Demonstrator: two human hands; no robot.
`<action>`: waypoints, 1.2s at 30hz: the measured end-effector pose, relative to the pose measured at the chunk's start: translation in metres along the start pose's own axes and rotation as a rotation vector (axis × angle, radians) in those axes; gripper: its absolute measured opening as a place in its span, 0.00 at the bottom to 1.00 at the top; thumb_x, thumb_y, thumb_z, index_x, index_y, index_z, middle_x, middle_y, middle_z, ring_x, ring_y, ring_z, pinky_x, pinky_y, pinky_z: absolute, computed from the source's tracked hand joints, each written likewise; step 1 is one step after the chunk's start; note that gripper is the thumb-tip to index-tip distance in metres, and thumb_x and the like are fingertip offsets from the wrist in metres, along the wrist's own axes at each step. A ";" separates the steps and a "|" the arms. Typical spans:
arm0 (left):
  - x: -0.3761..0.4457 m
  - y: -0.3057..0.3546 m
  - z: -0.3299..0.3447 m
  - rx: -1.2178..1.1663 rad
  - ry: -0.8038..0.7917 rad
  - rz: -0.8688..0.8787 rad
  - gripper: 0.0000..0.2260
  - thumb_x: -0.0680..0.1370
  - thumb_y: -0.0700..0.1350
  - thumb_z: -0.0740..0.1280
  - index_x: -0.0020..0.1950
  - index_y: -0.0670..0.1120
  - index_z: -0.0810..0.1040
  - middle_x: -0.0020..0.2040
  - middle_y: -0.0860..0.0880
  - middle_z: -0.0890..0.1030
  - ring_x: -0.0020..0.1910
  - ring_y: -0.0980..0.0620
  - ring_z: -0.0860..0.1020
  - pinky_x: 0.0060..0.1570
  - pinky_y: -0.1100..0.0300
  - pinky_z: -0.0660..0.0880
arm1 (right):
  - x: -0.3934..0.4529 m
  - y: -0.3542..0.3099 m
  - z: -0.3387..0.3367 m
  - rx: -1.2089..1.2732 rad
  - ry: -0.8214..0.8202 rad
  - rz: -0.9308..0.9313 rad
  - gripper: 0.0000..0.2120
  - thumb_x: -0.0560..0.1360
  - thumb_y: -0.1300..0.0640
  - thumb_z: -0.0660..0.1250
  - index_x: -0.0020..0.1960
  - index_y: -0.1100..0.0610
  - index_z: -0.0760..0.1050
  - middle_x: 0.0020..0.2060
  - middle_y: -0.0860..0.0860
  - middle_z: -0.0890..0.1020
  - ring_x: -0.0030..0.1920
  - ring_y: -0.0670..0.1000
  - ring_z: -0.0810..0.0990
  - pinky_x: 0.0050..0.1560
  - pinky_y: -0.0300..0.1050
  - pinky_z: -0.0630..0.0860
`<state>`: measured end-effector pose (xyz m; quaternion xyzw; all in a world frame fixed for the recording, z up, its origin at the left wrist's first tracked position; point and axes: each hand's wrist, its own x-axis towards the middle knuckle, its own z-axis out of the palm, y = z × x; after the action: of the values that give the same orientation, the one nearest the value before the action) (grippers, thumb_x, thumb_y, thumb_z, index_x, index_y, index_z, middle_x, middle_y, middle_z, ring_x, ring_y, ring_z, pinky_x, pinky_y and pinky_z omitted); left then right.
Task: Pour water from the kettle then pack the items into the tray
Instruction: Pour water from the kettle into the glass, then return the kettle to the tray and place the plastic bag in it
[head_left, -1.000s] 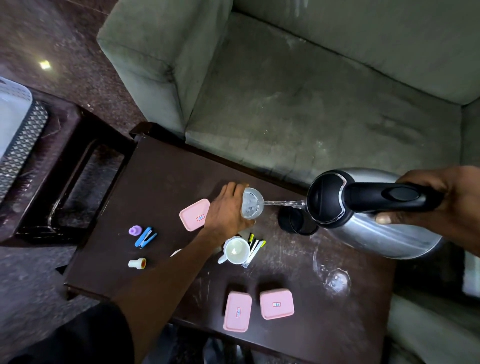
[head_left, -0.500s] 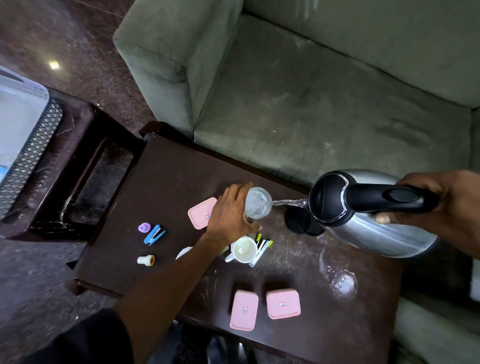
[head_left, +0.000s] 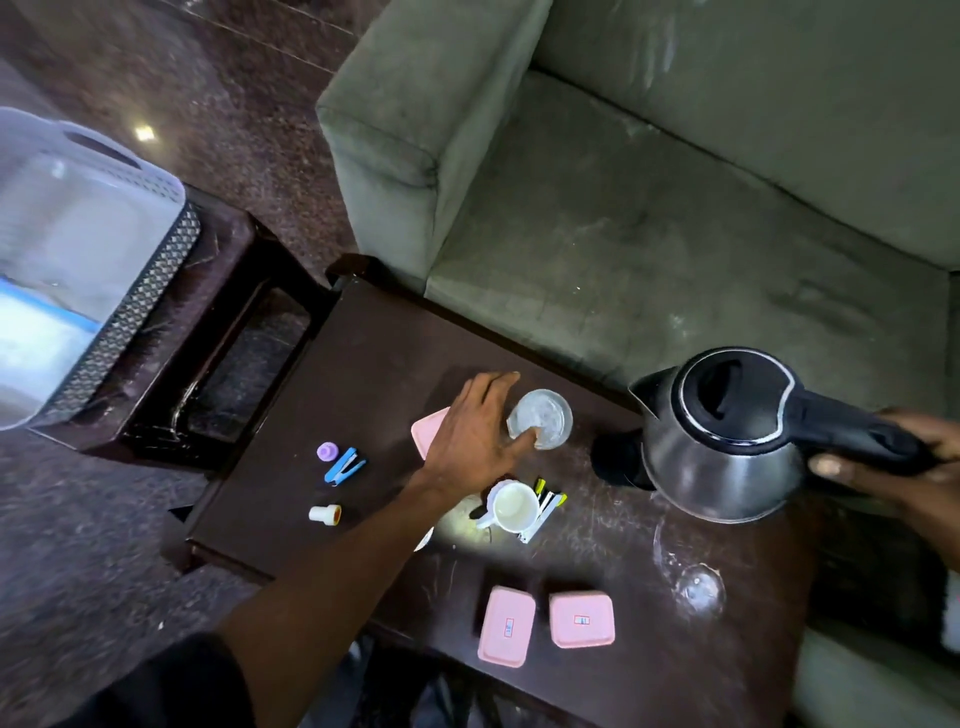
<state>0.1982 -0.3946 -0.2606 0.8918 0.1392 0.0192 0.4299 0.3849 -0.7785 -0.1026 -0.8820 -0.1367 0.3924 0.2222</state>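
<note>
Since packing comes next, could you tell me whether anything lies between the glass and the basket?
Nothing visible: the glass, held by the left hand, has bare table toward the basket on the neighbouring stand.

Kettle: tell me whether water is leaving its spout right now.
No: the kettle is held near upright and no stream reaches the glass.

The one camera sits on my head and looks steeply down and forward over the dark desk (head_left: 363, 364), near enough that my left forearm fills the bottom edge. The wide lens bends the scene. The desk's far edge meets the green sofa (head_left: 649, 208) at the top; its left edge faces a side stand bearing the tray (head_left: 130, 312). No second view shares anything.
</note>
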 end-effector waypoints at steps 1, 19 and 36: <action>-0.002 0.000 -0.006 -0.007 0.031 0.001 0.31 0.77 0.56 0.71 0.74 0.42 0.71 0.67 0.45 0.75 0.67 0.45 0.74 0.69 0.48 0.73 | -0.006 -0.015 0.006 0.104 0.122 0.018 0.20 0.78 0.69 0.71 0.50 0.42 0.85 0.43 0.32 0.86 0.40 0.22 0.79 0.58 0.28 0.78; -0.056 -0.119 -0.252 0.006 0.604 -0.227 0.16 0.85 0.54 0.61 0.69 0.47 0.75 0.63 0.50 0.76 0.66 0.50 0.75 0.68 0.54 0.72 | 0.088 -0.360 0.188 0.761 0.248 -0.534 0.19 0.69 0.65 0.73 0.49 0.42 0.88 0.41 0.36 0.88 0.42 0.33 0.84 0.44 0.28 0.81; -0.050 -0.281 -0.358 -0.082 0.825 -0.844 0.21 0.83 0.55 0.65 0.70 0.42 0.74 0.52 0.42 0.83 0.57 0.45 0.79 0.56 0.54 0.70 | 0.262 -0.629 0.359 0.879 -0.011 -0.729 0.12 0.69 0.69 0.80 0.45 0.54 0.85 0.37 0.41 0.86 0.38 0.41 0.79 0.41 0.37 0.79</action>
<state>0.0299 0.0306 -0.2475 0.6607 0.6369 0.1972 0.3450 0.2443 -0.0237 -0.1668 -0.6004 -0.2575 0.3148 0.6885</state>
